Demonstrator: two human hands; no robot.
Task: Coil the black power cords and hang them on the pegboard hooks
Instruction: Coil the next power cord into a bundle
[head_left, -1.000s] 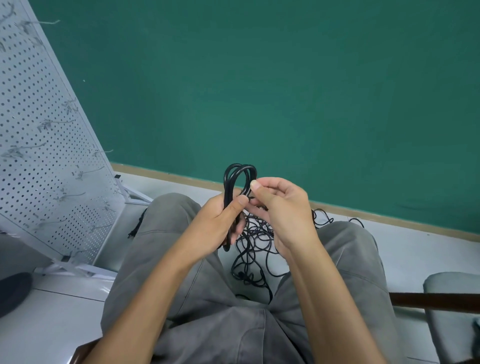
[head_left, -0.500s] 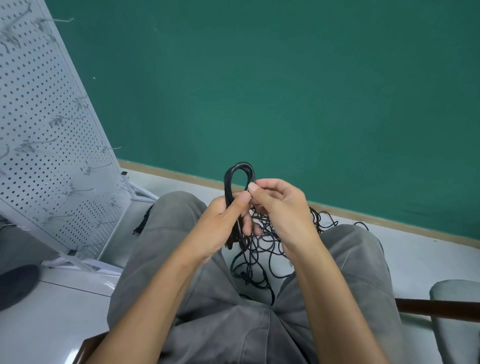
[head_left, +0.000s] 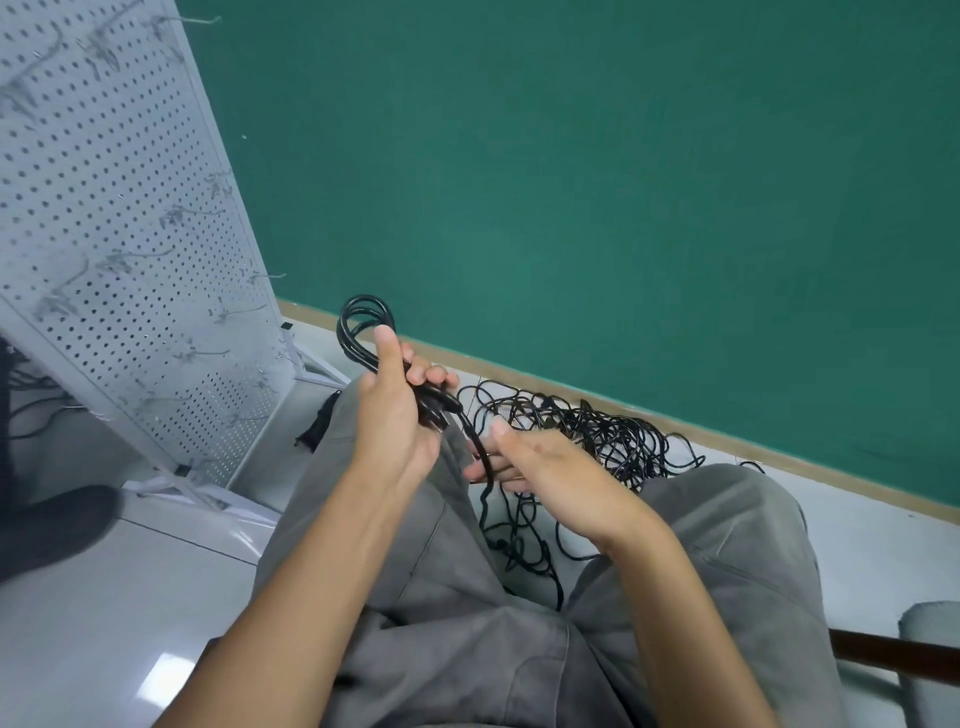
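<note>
My left hand (head_left: 395, 410) grips a coiled black power cord (head_left: 358, 325), its loops sticking up past my thumb and its plug end poking out by my fingers. A loose strand of that cord runs down through my right hand (head_left: 524, 460), whose thumb and fingers curl around it just below and to the right. A tangled heap of black cords (head_left: 597, 436) lies on the floor between my knees and the green wall. The white pegboard (head_left: 119, 218) leans at the left, with several bare metal hooks (head_left: 195, 356) sticking out of it.
My grey-trousered legs fill the lower middle. A black plug (head_left: 317, 428) lies on the floor by the pegboard's foot (head_left: 171, 486). A dark round object (head_left: 47, 525) sits at the left edge. A chair arm (head_left: 893, 652) shows at the lower right.
My right hand left the top of the coil and dropped down and right along the loose strand. My left hand turned the coil, tilting it left. The view swung to the right.
</note>
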